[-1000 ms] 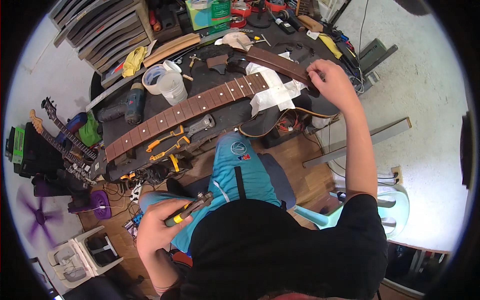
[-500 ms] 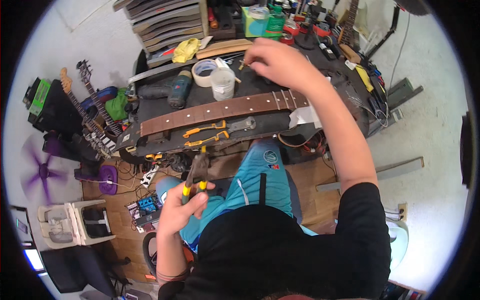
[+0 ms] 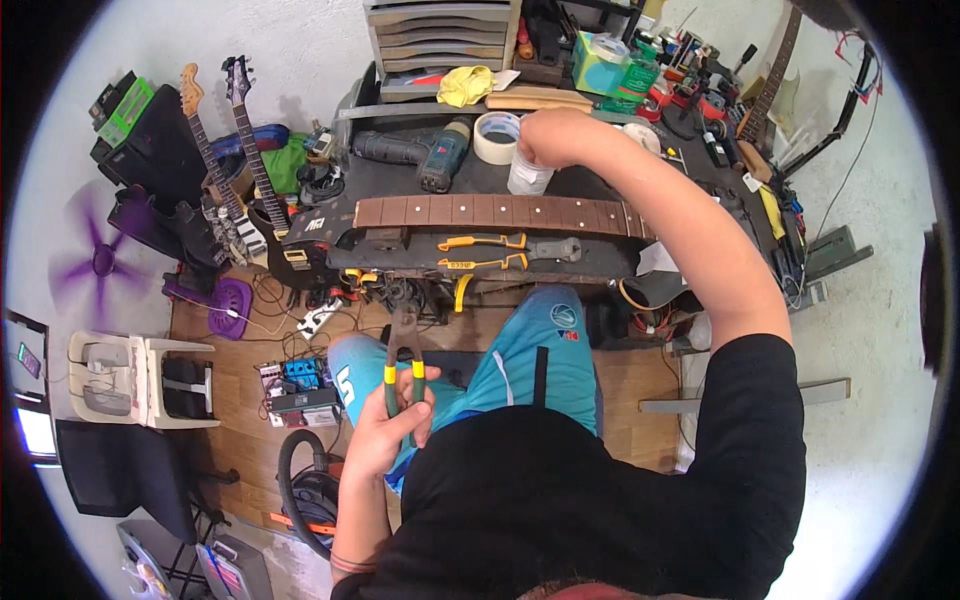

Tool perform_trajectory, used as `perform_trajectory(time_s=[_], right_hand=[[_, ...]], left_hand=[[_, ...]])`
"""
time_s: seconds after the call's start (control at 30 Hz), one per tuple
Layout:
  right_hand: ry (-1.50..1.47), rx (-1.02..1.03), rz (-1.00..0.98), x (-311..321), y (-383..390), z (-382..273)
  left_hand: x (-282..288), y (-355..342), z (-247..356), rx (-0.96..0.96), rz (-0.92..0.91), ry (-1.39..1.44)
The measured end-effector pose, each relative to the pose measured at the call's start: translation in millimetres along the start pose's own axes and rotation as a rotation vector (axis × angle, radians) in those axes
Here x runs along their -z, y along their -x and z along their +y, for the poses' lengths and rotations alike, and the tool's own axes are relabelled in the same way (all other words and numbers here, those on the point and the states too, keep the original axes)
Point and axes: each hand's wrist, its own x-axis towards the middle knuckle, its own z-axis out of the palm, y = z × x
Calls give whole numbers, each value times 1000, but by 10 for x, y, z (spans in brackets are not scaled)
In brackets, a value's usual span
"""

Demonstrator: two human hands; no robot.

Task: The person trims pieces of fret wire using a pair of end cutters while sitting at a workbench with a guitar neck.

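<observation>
My left hand (image 3: 395, 430) grips long pliers (image 3: 410, 330) with green-and-yellow handles, raised over my lap. My right hand (image 3: 550, 135) reaches onto the bench, its fingertips at or inside a translucent white cup (image 3: 525, 179); what they hold is hidden. In front of the cup lies a long fretted fingerboard (image 3: 480, 210), with yellow-handled nippers (image 3: 550, 250) below it. Beside the cup are a masking-tape roll (image 3: 485, 140) and a power drill (image 3: 440, 155). The guitar body (image 3: 650, 290) is partly out of sight near the bench's front.
Behind the cup lie a wooden strip (image 3: 540, 98) and yellow cloth (image 3: 465, 85). Guitars (image 3: 265, 170) lean at the left, near a purple fan (image 3: 103, 260). Plastic chairs (image 3: 135, 380), a vacuum cleaner (image 3: 310, 500) and pedals (image 3: 300, 375) are on the floor at left.
My right hand has left the brown piece at the bench's right and moved left to the cup. The pliers in my left hand have swung upright. The view has shifted, showing more to the left.
</observation>
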Motion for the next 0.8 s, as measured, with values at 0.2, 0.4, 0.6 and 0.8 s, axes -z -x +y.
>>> perform_trajectory(time_s=[0.2, 0.4, 0.6, 0.8], right_hand=[[31, -73, 34, 21, 70, 8], [100, -101, 584, 247, 651, 80], [-754, 75, 699, -22, 1807, -991], [-1204, 156, 600, -694, 2266, -1839]], left_hand=[[-8, -51, 33, -45, 46, 35], [-53, -106, 72, -111, 92, 42], [-177, -177, 68, -259, 178, 56], [-587, -380, 259, -337, 125, -105]])
